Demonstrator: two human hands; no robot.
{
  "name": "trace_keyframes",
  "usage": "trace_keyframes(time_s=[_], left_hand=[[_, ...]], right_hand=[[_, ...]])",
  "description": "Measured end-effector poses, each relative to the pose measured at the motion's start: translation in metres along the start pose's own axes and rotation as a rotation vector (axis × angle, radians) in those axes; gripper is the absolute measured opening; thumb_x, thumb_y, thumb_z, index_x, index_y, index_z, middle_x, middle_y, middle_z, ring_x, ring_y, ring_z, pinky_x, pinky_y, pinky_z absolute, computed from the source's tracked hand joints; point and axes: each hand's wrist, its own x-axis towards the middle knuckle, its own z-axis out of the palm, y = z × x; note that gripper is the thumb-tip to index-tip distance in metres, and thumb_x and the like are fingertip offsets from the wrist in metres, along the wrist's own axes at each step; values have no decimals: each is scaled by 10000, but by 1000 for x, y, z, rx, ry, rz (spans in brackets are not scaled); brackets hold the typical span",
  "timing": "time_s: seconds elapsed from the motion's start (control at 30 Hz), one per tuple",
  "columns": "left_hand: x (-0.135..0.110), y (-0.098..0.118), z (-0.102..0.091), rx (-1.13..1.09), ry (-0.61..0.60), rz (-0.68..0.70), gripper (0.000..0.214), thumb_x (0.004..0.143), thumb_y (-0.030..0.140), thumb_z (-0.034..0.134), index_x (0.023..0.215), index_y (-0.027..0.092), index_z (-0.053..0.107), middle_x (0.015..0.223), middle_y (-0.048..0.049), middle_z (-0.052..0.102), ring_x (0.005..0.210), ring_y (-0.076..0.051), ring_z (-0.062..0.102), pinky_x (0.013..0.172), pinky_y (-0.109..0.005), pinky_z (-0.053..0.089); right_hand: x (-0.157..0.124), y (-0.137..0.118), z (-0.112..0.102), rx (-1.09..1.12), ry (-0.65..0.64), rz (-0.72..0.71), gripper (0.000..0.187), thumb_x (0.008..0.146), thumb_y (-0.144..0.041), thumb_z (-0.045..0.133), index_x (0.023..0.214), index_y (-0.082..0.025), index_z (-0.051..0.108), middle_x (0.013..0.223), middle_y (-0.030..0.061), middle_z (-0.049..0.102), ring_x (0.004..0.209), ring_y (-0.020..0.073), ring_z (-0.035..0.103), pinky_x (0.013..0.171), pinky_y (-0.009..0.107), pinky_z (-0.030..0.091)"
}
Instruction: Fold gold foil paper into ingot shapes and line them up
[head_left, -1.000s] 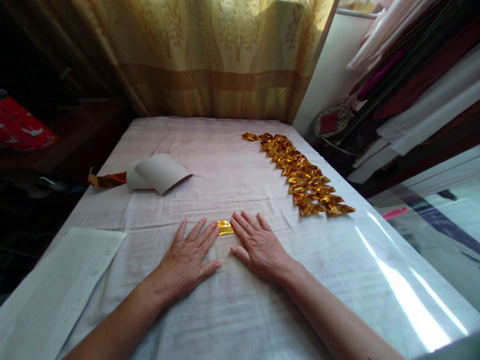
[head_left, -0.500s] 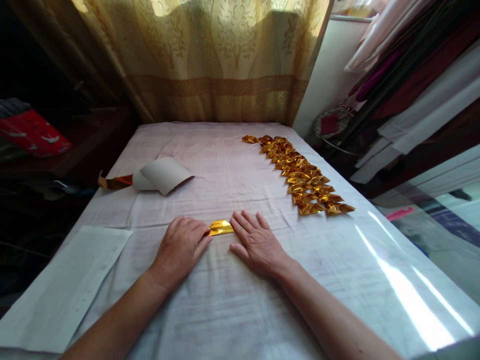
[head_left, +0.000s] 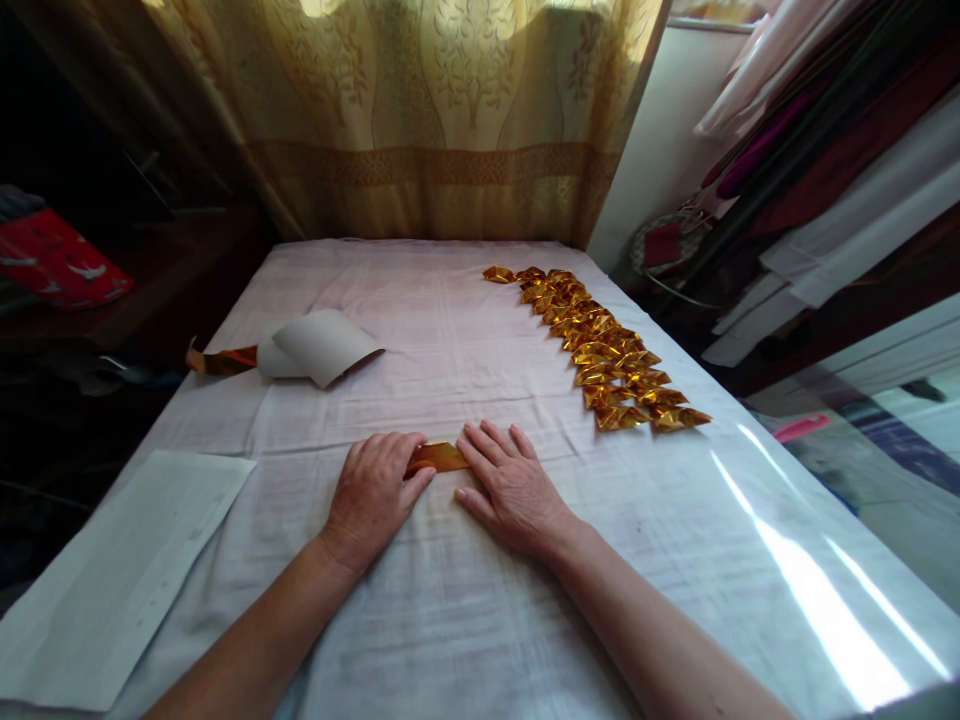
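A small folded piece of gold foil paper (head_left: 444, 457) lies on the cloth-covered table between my hands. My left hand (head_left: 377, 490) grips its left end, with the thumb in front and curled fingers behind. My right hand (head_left: 511, 490) rests flat on its right end, fingers stretched out and holding it down. Both ends of the strip are hidden under the fingers. Beyond my right hand stand several folded gold foil pieces (head_left: 596, 345) in overlapping rows, running from the far middle of the table toward its right side.
At the left, a curled grey-white sheet (head_left: 319, 345) lies with a copper-coloured foil strip (head_left: 225, 362) sticking out. A flat white sheet (head_left: 127, 570) lies near the left edge. The white tablecloth (head_left: 420, 310) reaches the gold curtain (head_left: 450, 190). Clothes (head_left: 847, 230) hang at the right.
My left hand has moved slightly right along the foil and its thumb is closer to my right hand. The foil's visible face now looks darker and tilted. My right hand has hardly moved.
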Motion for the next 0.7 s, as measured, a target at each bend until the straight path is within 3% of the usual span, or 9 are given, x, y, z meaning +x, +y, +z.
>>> trace_keyframes(time_s=[0.13,0.33,0.53,0.7], left_hand=[[-1,3,2,13,-9,101,324,940,283,563,1261,255,599,1060,-54,689,931,-218,618,835,-349,474],[-2,6,0,79,40,174,236,986,320,499,1099,273,701,942,-28,675,787,-171,607,685,-285,460],[-2,6,-1,166,90,258,324,967,211,522,1273,265,617,954,-32,686,773,-177,605,668,-289,463],[-4,9,-1,144,114,257,230,951,192,550,1137,249,672,961,-20,688,794,-169,621,636,-265,468]], right_hand=[[0,0,1,-2,4,-6,564,966,-473,490,1459,-201,458,1552,116,392,1458,303,294,1179,557,207],[-1,3,2,4,14,-31,534,962,-463,514,1430,-204,502,1549,137,390,1452,310,308,1178,556,209],[-1,2,0,16,38,-33,541,944,-459,555,1422,-209,511,1530,148,419,1434,322,341,1167,565,233],[-1,2,1,22,60,-37,509,933,-434,580,1388,-208,550,1511,159,443,1424,332,358,1158,579,248]])
